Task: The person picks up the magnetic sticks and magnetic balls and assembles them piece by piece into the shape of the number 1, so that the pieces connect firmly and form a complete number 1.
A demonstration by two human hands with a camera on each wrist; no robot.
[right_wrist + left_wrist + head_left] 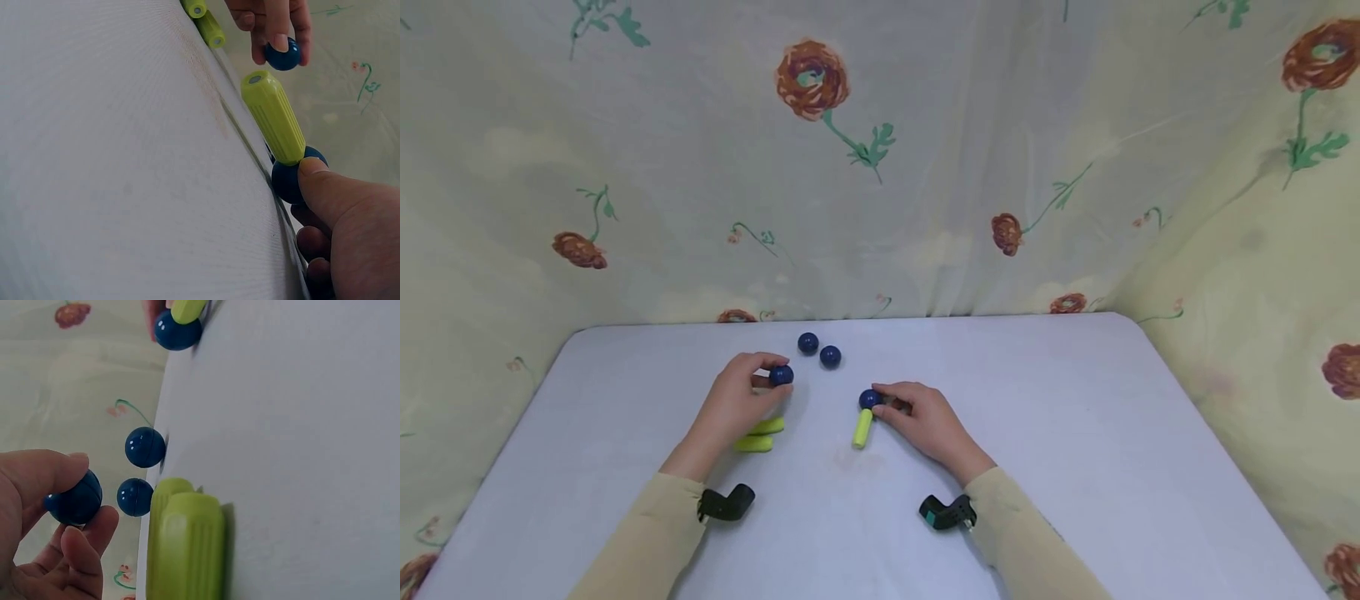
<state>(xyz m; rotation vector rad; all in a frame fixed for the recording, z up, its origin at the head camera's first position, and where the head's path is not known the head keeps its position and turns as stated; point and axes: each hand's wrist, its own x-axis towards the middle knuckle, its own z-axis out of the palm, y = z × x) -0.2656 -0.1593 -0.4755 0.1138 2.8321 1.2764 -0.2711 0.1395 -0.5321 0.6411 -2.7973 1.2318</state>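
Observation:
My left hand (pixel 741 396) pinches a dark blue ball (pixel 781 375) between thumb and fingers, seemingly lifted off the table. In my right hand (pixel 928 421) another blue ball (pixel 870 399) is held between thumb and fingers. A ribbed yellow-green rod (pixel 275 119) meets that second ball at one end; its free end, with a grey disc in it, points toward the near side. Two more yellow-green rods (pixel 190 550) lie side by side beneath the left hand, partly hidden by it in the head view.
Farther back on the white table (pixel 1045 417) are two loose blue balls, a left one (pixel 808 343) and a right one (pixel 831 357). Flowered cloth (pixel 925 167) hangs behind the table's far edge. A black wrist camera (pixel 726 503) sits on the left sleeve.

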